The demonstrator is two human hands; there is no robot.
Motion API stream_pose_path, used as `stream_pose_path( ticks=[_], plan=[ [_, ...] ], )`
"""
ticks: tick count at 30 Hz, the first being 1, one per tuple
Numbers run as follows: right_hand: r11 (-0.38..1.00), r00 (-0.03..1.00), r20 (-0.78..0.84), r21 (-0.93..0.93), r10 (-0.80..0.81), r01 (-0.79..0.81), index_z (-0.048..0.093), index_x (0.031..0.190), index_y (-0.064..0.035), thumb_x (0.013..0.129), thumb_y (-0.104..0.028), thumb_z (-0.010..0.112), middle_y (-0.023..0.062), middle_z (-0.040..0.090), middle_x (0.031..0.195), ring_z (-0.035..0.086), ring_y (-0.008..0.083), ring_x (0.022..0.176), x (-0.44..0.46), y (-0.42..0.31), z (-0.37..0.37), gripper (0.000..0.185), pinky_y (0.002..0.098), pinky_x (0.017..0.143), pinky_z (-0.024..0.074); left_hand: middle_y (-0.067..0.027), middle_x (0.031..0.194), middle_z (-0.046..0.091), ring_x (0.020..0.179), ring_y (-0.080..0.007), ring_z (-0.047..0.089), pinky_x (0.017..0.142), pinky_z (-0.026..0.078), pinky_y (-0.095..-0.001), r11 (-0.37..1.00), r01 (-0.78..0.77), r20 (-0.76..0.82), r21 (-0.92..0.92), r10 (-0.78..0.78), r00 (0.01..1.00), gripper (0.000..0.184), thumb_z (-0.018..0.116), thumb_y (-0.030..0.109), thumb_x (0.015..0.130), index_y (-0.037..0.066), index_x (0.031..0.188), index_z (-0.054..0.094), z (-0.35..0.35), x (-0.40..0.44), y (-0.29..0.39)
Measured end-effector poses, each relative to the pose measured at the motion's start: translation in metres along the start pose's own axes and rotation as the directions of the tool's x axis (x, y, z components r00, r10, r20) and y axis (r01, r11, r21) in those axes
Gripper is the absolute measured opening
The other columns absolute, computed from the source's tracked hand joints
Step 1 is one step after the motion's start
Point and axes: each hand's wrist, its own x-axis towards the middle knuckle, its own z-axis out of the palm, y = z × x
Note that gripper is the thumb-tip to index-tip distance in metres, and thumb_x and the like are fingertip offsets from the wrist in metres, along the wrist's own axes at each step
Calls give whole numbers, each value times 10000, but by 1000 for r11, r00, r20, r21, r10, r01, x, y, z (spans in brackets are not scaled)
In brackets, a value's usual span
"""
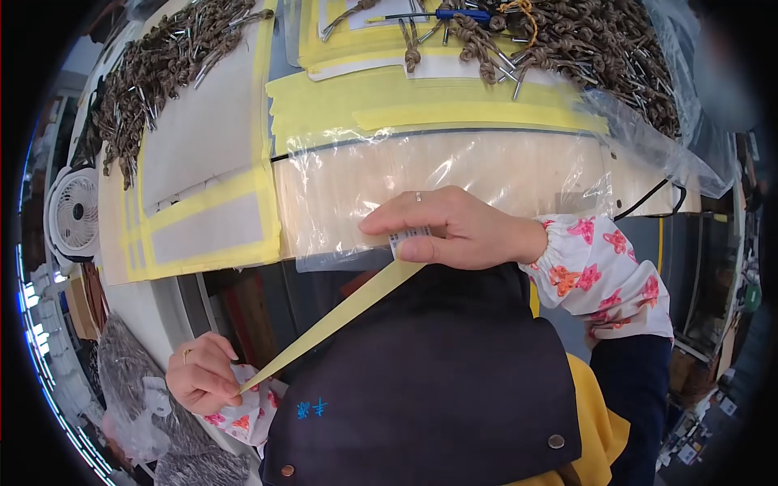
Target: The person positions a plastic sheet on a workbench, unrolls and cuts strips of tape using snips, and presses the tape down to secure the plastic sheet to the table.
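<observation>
A strip of yellow masking tape (336, 320) stretches taut between my two hands, over the dark apron. My left hand (203, 374), low at the left, pinches the strip's narrow end with curled fingers. My right hand (462, 231) is closed around the roll end of the tape, above the table's near edge. Between its fingers and thumb a small printed grey-white patch (408, 239) shows; most of the roll is hidden by the hand. Just behind the right hand a clear plastic sheet (340, 182) lies on the wooden table (648, 182).
Yellow tape (324, 105) covers parts of the tabletop and frames pale panels at the left. Knotted brown cords with metal tips lie in heaps at the back right (600, 57) and back left (154, 77). A blue-handled screwdriver (462, 14) lies at the back. A white fan (77, 212) stands left.
</observation>
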Motion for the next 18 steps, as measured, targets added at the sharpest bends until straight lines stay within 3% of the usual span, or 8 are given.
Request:
stream_pose_path(
  ticks=[2,5,6,9,12,15,16,18],
  plan=[
    [996,997,-8,-43,-75,75,568,1163,-34,852,-232,607,126,585,1149,557,264,1061,-1,4,2,371,340,910,428,10,734,620,607,-109,533,663,435,-304,983,-123,111,-137,139,984,221,807,171,673,104,781,626,-22,-13,5],
    [982,988,-12,-109,-155,153,568,1153,-24,825,-262,640,135,576,1157,538,290,1082,-3,6,6,411,366,932,414,16,697,599,596,-103,519,655,430,-312,991,-57,-218,124,83,972,209,791,187,695,107,763,610,-8,-39,24],
    [976,985,-9,-134,-174,172,566,1150,-19,812,-273,656,138,572,1160,531,298,1090,-3,6,7,433,374,939,408,18,663,575,583,-104,504,658,417,-310,972,54,-219,229,-2,976,209,777,193,708,107,755,592,-5,-35,30],
    [959,977,-38,-201,-212,200,534,1180,-9,755,-307,714,164,558,1164,514,314,1115,3,-15,11,549,388,958,394,6,652,570,578,-111,499,677,408,-314,936,140,-183,322,-83,979,206,768,177,705,103,768,586,-1,1,41],
    [930,949,-73,-238,-305,281,437,1264,-1,719,-317,748,188,547,1157,512,306,1118,14,-52,21,704,394,959,394,-4,640,534,580,-113,473,693,393,-322,933,114,-241,342,-31,970,201,737,169,723,90,746,553,4,46,54],
    [974,970,-100,-73,-222,216,372,1261,35,732,-310,719,219,558,1077,550,342,965,18,-61,43,720,375,853,446,-13,687,513,639,-113,465,719,379,-316,934,89,-274,346,9,962,202,702,175,752,82,752,523,3,90,60],
    [987,986,-52,-21,-160,159,306,1284,43,778,-274,685,205,589,1000,598,293,890,17,-59,46,707,339,781,474,-16,707,506,662,-113,463,729,374,-313,933,84,-281,349,18,959,204,690,179,761,79,755,513,0,102,61],
    [975,999,-14,220,-32,34,314,1272,52,823,-263,643,175,606,944,613,237,830,6,-67,38,640,306,733,479,-29,782,498,741,-134,471,747,368,-293,889,148,-311,434,-7,951,170,639,160,798,53,796,507,-14,117,58]
  ],
)
